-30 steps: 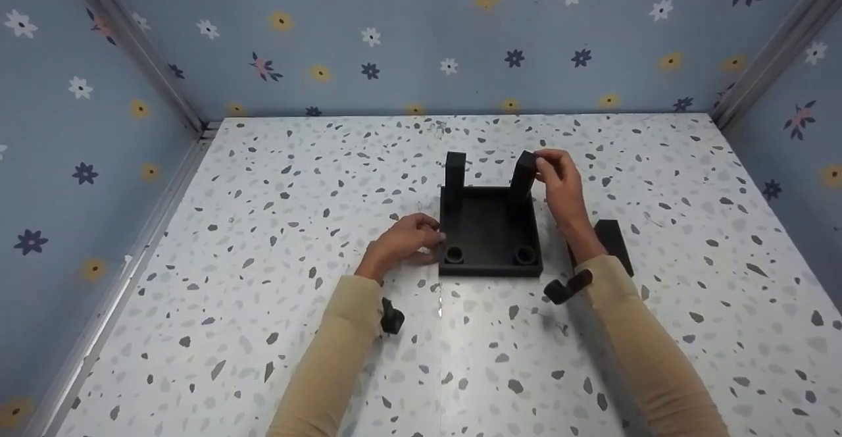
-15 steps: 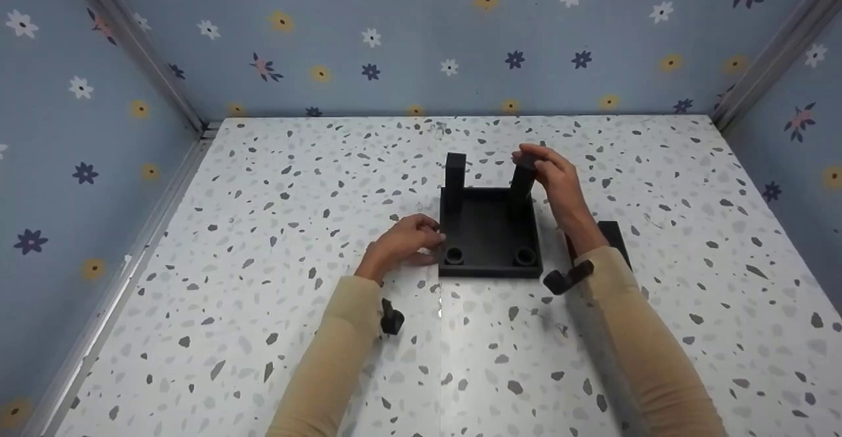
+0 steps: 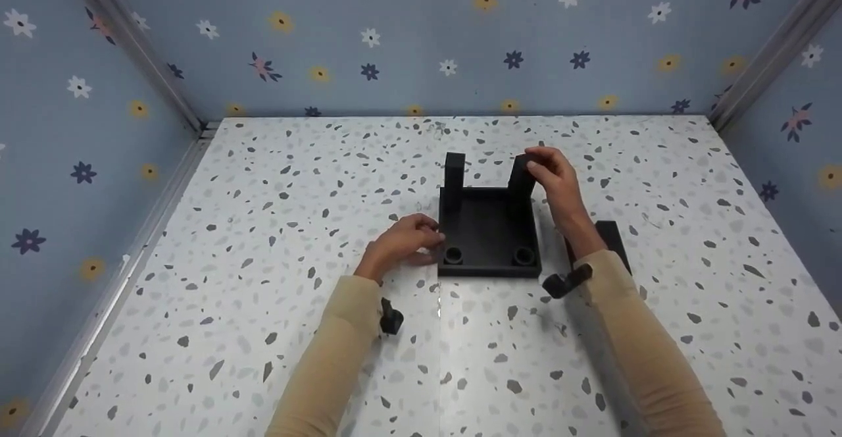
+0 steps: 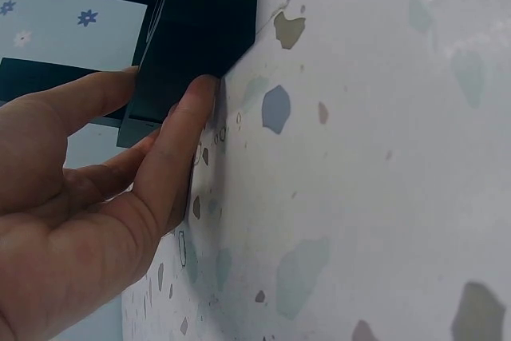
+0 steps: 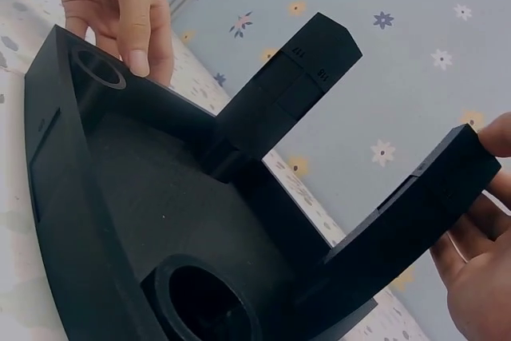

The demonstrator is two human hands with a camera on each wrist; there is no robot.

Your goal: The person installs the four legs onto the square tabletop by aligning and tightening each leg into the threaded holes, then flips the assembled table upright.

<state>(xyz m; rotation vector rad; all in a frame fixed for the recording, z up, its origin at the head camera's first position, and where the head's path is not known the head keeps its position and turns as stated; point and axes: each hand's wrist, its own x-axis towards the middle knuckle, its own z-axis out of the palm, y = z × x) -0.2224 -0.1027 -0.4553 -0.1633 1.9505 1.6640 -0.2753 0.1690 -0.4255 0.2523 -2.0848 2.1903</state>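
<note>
Left hand [image 4: 84, 233] | pinches black tray [image 4: 204, 25] — by its edge | speckled tabletop [image 4: 375, 165] alongside

2 arms [image 3: 658, 351] reach forward, the left hand [image 3: 404, 239] pinching, the right hand [image 3: 559, 183] pinching farther ahead.

Diffuse, even light washes the speckled tabletop [image 3: 296, 180] in the head view, with pale glare on the wearer's side of the fingers [image 4: 180, 133] of the left hand [image 3: 400, 238]. Soft shadow gathers beneath them; a broader one falls along the right sleeve [image 3: 641, 332]. Beyond the fingers, the left-wrist view sinks the tray [image 4: 204, 29] into near-black. The right-wrist view, dimmer, shows bowed edges.
</note>
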